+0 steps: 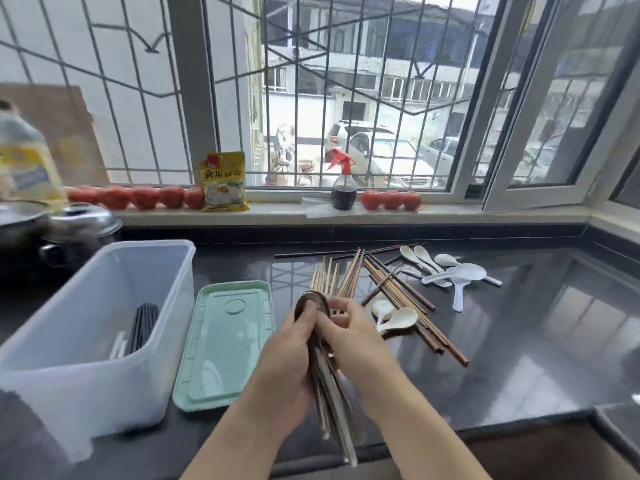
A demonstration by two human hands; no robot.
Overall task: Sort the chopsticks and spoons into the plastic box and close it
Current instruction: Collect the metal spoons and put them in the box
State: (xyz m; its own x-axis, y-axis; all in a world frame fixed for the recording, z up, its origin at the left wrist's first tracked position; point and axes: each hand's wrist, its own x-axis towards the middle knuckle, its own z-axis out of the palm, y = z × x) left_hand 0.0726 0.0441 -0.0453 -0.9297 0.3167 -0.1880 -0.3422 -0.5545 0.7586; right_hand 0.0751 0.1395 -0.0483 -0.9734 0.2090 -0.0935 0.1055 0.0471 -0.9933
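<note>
I'm mid-gathering: my left hand [287, 362] and right hand [349, 336] both grip a chopstick bundle [329, 382] right of the plastic box [104, 358]; next I'd square it and lower it in

Glossy black counter [519, 341], translucent plastic box [104, 341], wooden chopsticks [398, 292]

Blurred and cropped at the left edge

The oil bottle [24, 157] and pot [20, 226] are smeared and cut off; the plastic box [104, 341] wall veils its dark contents.

Chopsticks [398, 299], spoons [433, 265] beside open box [104, 341]
</note>
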